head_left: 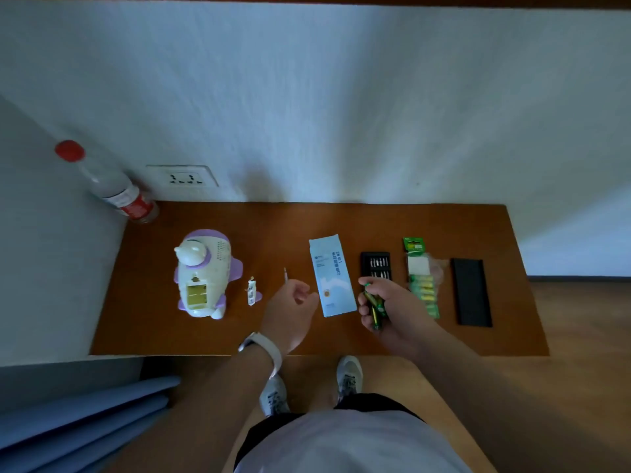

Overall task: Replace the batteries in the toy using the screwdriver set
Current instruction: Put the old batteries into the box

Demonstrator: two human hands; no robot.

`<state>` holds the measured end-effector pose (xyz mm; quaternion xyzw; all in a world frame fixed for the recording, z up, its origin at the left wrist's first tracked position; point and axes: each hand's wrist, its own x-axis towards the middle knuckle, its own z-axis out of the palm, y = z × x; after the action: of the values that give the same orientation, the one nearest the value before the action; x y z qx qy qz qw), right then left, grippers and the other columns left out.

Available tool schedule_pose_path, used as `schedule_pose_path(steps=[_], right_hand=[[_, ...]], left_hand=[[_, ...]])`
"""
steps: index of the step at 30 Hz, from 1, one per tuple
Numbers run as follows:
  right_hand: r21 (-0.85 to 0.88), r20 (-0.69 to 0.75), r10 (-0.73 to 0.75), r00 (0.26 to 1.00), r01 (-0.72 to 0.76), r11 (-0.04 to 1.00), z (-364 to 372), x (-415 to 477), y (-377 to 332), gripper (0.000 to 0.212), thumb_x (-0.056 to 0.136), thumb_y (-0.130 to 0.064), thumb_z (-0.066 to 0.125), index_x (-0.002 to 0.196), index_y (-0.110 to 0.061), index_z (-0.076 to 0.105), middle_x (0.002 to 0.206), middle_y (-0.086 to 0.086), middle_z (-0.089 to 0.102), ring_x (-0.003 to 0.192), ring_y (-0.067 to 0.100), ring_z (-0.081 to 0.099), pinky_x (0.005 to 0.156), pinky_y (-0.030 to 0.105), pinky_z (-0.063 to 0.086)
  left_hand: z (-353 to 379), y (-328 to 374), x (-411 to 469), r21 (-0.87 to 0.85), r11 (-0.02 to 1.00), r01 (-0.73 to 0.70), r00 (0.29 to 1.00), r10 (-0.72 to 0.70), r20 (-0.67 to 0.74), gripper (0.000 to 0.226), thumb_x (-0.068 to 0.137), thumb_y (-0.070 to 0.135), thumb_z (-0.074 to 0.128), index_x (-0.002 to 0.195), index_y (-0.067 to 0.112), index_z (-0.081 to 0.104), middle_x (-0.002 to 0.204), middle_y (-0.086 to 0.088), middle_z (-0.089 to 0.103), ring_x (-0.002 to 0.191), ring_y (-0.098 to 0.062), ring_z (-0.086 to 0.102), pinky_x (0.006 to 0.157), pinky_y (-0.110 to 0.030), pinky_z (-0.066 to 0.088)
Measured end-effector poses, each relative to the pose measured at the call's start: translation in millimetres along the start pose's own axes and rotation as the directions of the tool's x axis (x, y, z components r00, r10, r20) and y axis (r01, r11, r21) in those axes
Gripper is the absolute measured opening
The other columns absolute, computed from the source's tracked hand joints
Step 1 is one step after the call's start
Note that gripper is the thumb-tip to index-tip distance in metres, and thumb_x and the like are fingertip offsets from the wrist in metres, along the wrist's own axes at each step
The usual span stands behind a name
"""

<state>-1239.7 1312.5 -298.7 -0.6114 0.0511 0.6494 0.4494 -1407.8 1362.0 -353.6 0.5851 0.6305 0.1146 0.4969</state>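
head view: right hand (392, 310) grips batteries (375, 306); left hand (290, 308) holds screwdriver (285, 275) near toy (205, 271)

toy (205, 268), left: white, purple trim, yellowish open compartment. table (341, 220): brown wood. box (333, 274), centre: light blue, white swirl, dark print. bit tray (375, 264): black, silver bits. batteries (375, 307) near box: green, yellow. battery pack (421, 278): green header, yellow-green cells. lid (473, 291), right: plain black. bottle (116, 189), far left: clear, red cap, red label.

My left hand (290, 308) hides most of the screwdriver (285, 274). My right hand (392, 302) covers parts of the batteries (375, 310) and bit tray (375, 262).
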Motion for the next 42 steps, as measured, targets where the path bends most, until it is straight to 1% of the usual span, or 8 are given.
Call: schedule_pose_path(steps=[4,10,15,22,26,31,37,42], right_hand=[[0.008,0.032,-0.025,0.999,0.025,1.000,-30.5,6.9,-15.3,0.026,0.098,-0.006,0.041,0.117,-0.008,0.059,0.071,0.010,0.054,0.058,0.018,0.048,0.049,0.026,0.037],[0.059,0.046,-0.021,0.999,0.018,0.998,-73.8,15.4,-35.1,0.027,0.100,-0.006,0.041,0.120,-0.008,0.059,0.072,0.009,0.054,0.059,0.018,0.048,0.052,0.028,0.039],[0.108,0.035,-0.014,0.999,0.010,0.994,-95.2,18.8,-41.1,0.027,0.100,-0.007,0.042,0.123,-0.006,0.057,0.074,0.009,0.055,0.061,0.017,0.049,0.054,0.027,0.040],[0.116,0.027,-0.006,1.000,0.003,0.993,-107.3,20.5,-43.1,0.025,0.100,-0.007,0.044,0.120,-0.007,0.059,0.073,0.009,0.057,0.061,0.018,0.051,0.055,0.028,0.040],[0.130,0.027,-0.028,0.999,0.024,0.991,-103.7,16.4,-46.0,0.024,0.100,-0.007,0.044,0.118,-0.008,0.059,0.072,0.008,0.057,0.062,0.018,0.051,0.056,0.028,0.041],[0.166,0.083,-0.121,0.989,0.105,0.980,-82.7,-0.2,-59.8,0.022,0.099,-0.006,0.045,0.115,-0.010,0.060,0.075,0.008,0.058,0.064,0.017,0.053,0.058,0.029,0.042],[0.241,0.163,-0.326,0.931,0.283,0.928,-37.9,-38.3,-85.4,0.023,0.099,-0.002,0.044,0.117,-0.008,0.057,0.075,0.009,0.058,0.062,0.017,0.053,0.054,0.028,0.043],[0.284,0.264,-0.460,0.848,0.387,0.877,0.3,-78.3,-102.5,0.024,0.097,0.001,0.046,0.114,-0.009,0.060,0.075,0.010,0.059,0.064,0.017,0.054,0.056,0.027,0.044]], left_hand=[[29.7,19.5,23.8,0.055,0.998,0.037,0.998,-0.034,-0.046,0.018,0.097,0.031,0.060,0.111,0.025,0.049,0.111,0.010,0.055,0.098,-0.015,0.059,0.055,-0.010,0.049],[60.2,23.6,62.0,0.178,0.976,0.125,0.974,-0.087,-0.207,0.058,0.069,0.069,0.060,0.111,0.034,0.042,0.116,0.004,0.057,0.106,-0.022,0.060,0.083,-0.046,0.059],[83.7,41.7,61.7,0.365,0.912,0.188,0.960,-0.092,-0.264,0.084,0.079,0.060,0.070,0.140,0.012,0.037,0.130,-0.008,0.048,0.120,-0.029,0.050,0.095,-0.047,0.049],[95.2,39.5,75.9,0.538,0.823,0.179,0.963,-0.034,-0.268,0.085,0.077,0.057,0.071,0.139,0.012,0.034,0.132,-0.010,0.044,0.123,-0.031,0.045,0.094,-0.046,0.047],[83.3,39.8,69.5,0.302,0.949,0.092,0.979,-0.030,-0.203,0.083,0.076,0.049,0.072,0.142,0.015,0.036,0.126,-0.004,0.045,0.119,-0.025,0.047,0.095,-0.045,0.052],[55.5,62.3,27.1,-0.138,0.986,-0.097,0.995,0.095,-0.024,0.068,0.084,0.018,0.076,0.142,0.022,0.040,0.119,0.008,0.053,0.106,-0.010,0.058,0.069,-0.017,0.054],[6.9,83.4,-18.3,-0.402,0.903,-0.155,0.943,0.256,0.213,0.094,0.061,0.032,0.080,0.145,0.024,0.039,0.125,0.003,0.061,0.115,-0.016,0.061,0.101,-0.039,0.051],[-23.6,96.2,-40.4,-0.527,0.837,-0.144,0.857,0.372,0.356,0.086,0.059,0.023,0.080,0.139,0.017,0.049,0.125,-0.003,0.065,0.116,-0.022,0.062,0.097,-0.036,0.052]])
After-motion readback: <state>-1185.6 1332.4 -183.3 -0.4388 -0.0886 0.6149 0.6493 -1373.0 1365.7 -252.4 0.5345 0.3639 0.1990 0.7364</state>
